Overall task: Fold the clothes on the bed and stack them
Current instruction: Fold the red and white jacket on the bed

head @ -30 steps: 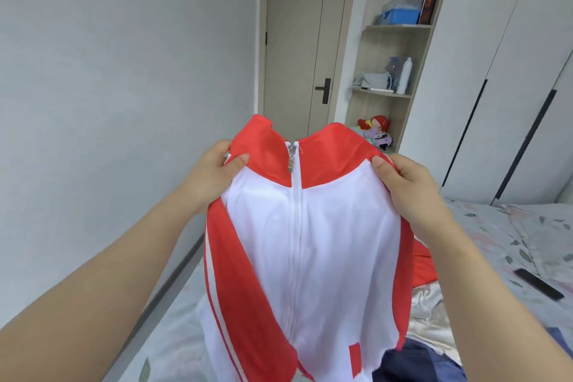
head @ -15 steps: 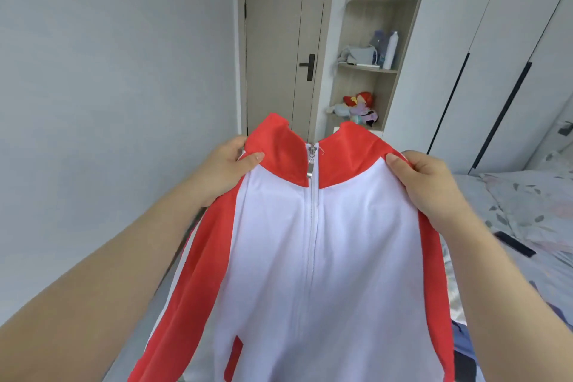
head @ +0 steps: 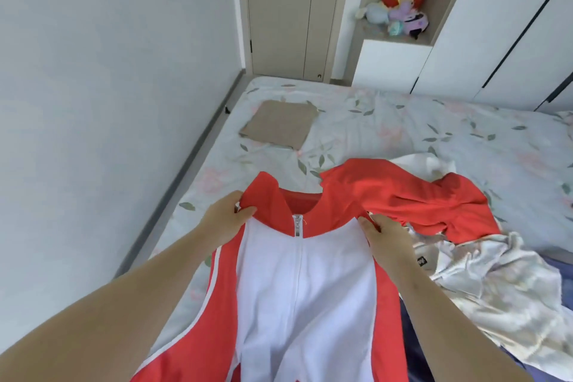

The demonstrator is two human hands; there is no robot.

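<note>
1. The left hand [head: 224, 217] and right hand [head: 387, 236] each pinch a shoulder of the red and white zip-up cloth jacket [head: 304, 288], so it hangs flat over the flowery bed [head: 403, 121].
2. A folded tan cloth square [head: 279, 124] lies farther off, likely starting the stack.

only hands and forearms of the person showed. the left hand [head: 223, 220] and the right hand [head: 387, 236] were bare, with plain fingers. the left forearm [head: 124, 304] was uncovered from the wrist down to the lower left corner of the view, and the right forearm [head: 449, 319] was uncovered from the wrist to the bottom edge. both forearms looked smooth, and the wide lens made them broaden toward the camera. the nails were too blurred to judge.
</note>
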